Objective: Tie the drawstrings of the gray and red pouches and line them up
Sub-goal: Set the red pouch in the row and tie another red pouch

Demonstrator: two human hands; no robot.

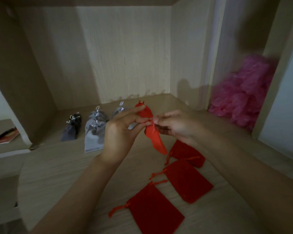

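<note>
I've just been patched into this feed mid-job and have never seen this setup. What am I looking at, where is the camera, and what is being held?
There is no machine here. A person works with bare hands, and the single picture comes from a wide-angle camera worn on their head, looking forward and down. The left hand and right hand hold the held red pouch in the air, both pinching at its drawstring. On the wooden surface, nearer the camera, lie three flat red pouches with loose strings, not yet tied. Farther back stand gray pouches with knotted strings, in a rough row. A pile of pink plastic sits off to the right.
</note>
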